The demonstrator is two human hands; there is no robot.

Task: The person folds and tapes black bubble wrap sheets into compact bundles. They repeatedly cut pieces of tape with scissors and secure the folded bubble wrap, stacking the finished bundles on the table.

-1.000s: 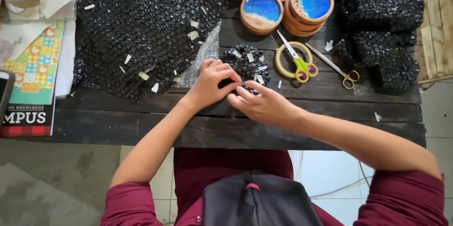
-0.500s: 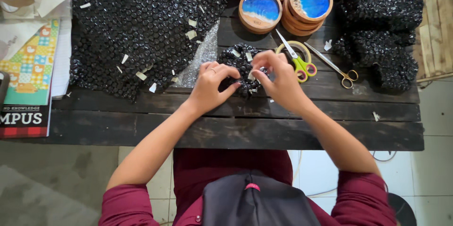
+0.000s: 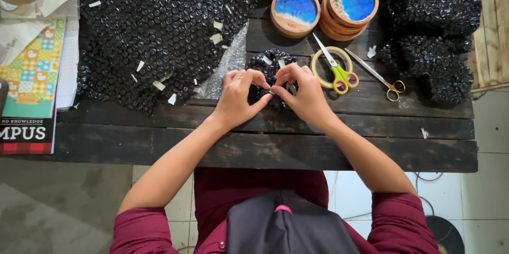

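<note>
Your left hand (image 3: 237, 100) and right hand (image 3: 302, 95) are both clamped on the small black bubble-wrapped bundle (image 3: 268, 68) at the dark desk's (image 3: 265, 148) middle, fingertips meeting, perhaps pinching tape. Green-handled scissors (image 3: 339, 71) lie just right.

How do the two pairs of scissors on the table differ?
The green-handled scissors have thick green and pink plastic handles; the metal scissors are slim, with small brass-coloured loops. The green-handled scissors lie across the roll of tape; the metal scissors lie straight on the dark wooden table. The green-handled pair is nearer the right hand. Both are shut, untouched, blades pointing away to the upper left.
</note>
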